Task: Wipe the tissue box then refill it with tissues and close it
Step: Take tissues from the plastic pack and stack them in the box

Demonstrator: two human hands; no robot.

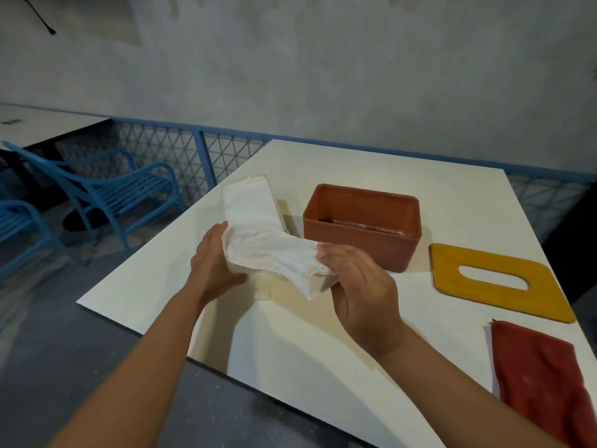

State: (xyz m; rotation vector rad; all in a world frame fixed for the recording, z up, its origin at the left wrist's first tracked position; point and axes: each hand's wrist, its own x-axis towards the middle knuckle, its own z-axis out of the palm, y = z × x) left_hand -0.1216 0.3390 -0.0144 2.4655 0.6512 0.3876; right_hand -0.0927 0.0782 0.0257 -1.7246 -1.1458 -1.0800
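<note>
A white stack of tissues in a clear wrapper is lifted above the table, bent in the middle. My left hand grips its near left side and my right hand grips its near right end. Behind my right hand stands the terracotta tissue box, open and empty, lid off. Its yellow lid with an oval slot lies flat to the right of the box. A red cloth lies at the table's right front.
The white table ends close at the left and front edges. Blue metal chairs and a blue mesh railing stand beyond the left edge. A grey wall runs behind.
</note>
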